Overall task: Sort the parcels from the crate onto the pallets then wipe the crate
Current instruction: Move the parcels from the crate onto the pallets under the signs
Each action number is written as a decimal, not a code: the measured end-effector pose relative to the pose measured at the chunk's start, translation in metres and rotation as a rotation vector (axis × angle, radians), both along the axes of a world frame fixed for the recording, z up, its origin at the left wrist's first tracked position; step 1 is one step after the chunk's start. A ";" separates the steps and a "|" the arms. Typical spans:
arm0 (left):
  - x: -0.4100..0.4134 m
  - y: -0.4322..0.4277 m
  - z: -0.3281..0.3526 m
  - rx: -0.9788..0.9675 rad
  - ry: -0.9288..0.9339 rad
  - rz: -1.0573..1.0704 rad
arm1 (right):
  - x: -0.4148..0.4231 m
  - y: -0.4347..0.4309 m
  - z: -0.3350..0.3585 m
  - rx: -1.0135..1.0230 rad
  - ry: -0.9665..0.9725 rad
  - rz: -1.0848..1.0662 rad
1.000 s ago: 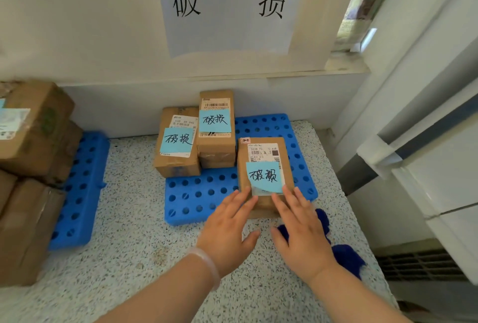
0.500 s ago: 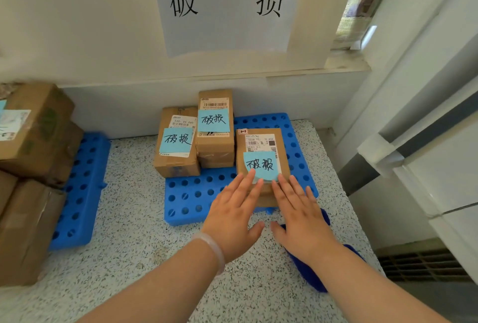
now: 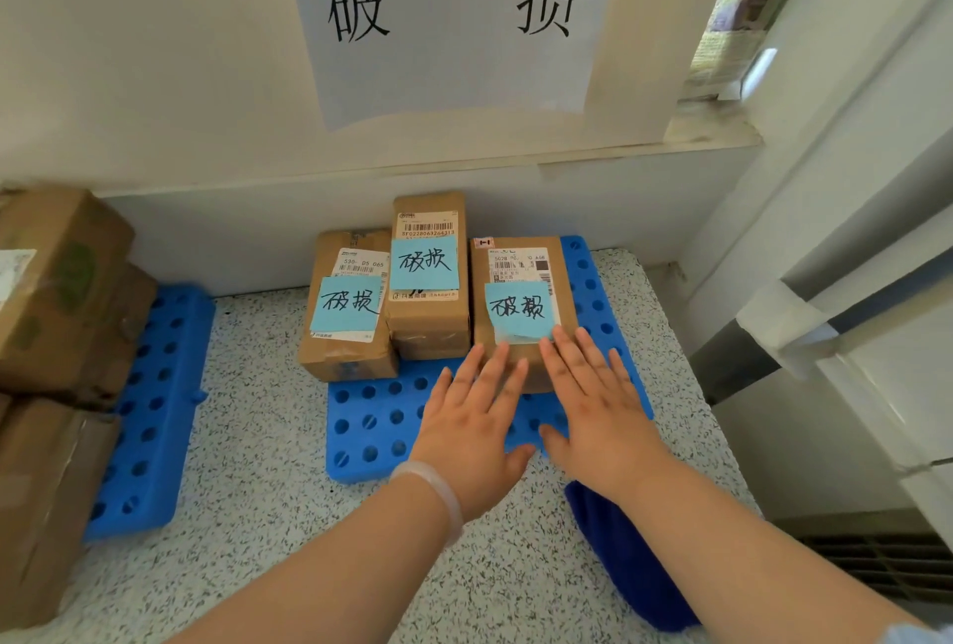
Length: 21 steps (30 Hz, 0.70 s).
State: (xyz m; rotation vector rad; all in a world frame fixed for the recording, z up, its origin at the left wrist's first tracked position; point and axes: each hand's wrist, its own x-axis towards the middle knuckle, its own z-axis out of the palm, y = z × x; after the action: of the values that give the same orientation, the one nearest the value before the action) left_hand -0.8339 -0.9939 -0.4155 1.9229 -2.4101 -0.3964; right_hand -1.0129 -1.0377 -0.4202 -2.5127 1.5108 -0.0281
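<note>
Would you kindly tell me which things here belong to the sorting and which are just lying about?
Job: rightmost parcel, touched by left hand and right hand; middle parcel; left parcel; blue pallet; side pallet with stacked boxes; blue cloth, probably.
Lying about: white cabinet; floor vent.

On the wall above the blue pallet (image 3: pixel 371 429), a white sheet (image 3: pixel 448 76) reads 破 损. On that pallet, the left parcel (image 3: pixel 335 359), middle parcel (image 3: pixel 430 321) and right parcel (image 3: pixel 515 264) each carry a blue note (image 3: pixel 424 262) handwritten 破损. Their shipping labels read, in that order, 530- D5 065, SF0228063264313, and 502B with A68.
</note>
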 end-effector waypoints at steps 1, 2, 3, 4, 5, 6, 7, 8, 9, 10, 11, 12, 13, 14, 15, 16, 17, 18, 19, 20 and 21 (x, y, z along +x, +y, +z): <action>0.000 -0.003 -0.002 -0.008 0.007 0.009 | 0.001 -0.004 0.001 0.004 -0.001 0.002; 0.001 -0.006 -0.004 -0.017 0.028 0.022 | 0.001 -0.007 0.002 0.000 -0.009 0.001; 0.001 -0.009 -0.007 -0.033 0.058 0.035 | 0.002 -0.010 0.001 -0.004 -0.014 0.001; 0.001 -0.012 -0.008 -0.048 0.089 0.048 | 0.002 -0.013 0.000 -0.006 -0.019 0.003; 0.001 -0.014 -0.009 -0.057 0.119 0.059 | 0.001 -0.015 -0.002 -0.002 -0.024 0.005; 0.001 -0.016 -0.009 -0.057 0.141 0.070 | 0.001 -0.018 -0.003 0.001 -0.024 0.012; 0.000 -0.017 -0.009 -0.049 0.155 0.082 | 0.001 -0.020 -0.004 -0.002 -0.019 0.017; -0.001 -0.019 -0.008 -0.035 0.162 0.091 | 0.002 -0.024 -0.004 -0.006 -0.006 0.023; -0.002 -0.021 -0.006 -0.024 0.166 0.100 | 0.002 -0.026 -0.003 -0.004 0.011 0.029; -0.003 -0.023 -0.005 -0.014 0.169 0.108 | 0.003 -0.029 -0.003 0.002 0.023 0.029; -0.004 -0.026 -0.004 -0.003 0.173 0.115 | 0.003 -0.032 -0.003 0.007 0.026 0.028; -0.004 -0.028 -0.003 0.010 0.174 0.118 | 0.004 -0.034 -0.001 0.008 0.030 0.024; -0.005 -0.029 -0.002 0.021 0.172 0.121 | 0.004 -0.036 0.000 0.012 0.046 0.024; -0.006 -0.030 -0.001 0.029 0.168 0.124 | 0.004 -0.038 0.001 0.016 0.070 0.025; -0.006 -0.030 0.001 0.035 0.163 0.129 | 0.004 -0.039 0.003 0.017 0.088 0.026; -0.007 -0.029 0.003 0.040 0.161 0.134 | 0.003 -0.039 0.005 0.013 0.094 0.027; -0.007 -0.027 0.005 0.046 0.159 0.136 | 0.003 -0.038 0.007 0.010 0.094 0.027; -0.007 -0.025 0.007 0.050 0.152 0.134 | 0.001 -0.036 0.009 0.009 0.087 0.027; -0.006 -0.022 0.009 0.053 0.138 0.128 | 0.000 -0.031 0.011 0.007 0.075 0.026; -0.005 -0.019 0.011 0.055 0.119 0.121 | -0.001 -0.025 0.013 0.002 0.057 0.023; -0.004 -0.014 0.014 0.053 0.099 0.116 | -0.002 -0.017 0.015 -0.004 0.042 0.016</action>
State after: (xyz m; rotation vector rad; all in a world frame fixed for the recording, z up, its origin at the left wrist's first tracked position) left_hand -0.8380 -1.0083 -0.4019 2.0010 -2.2373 -0.5415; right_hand -1.0152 -1.0551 -0.4056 -2.5439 1.5076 0.0237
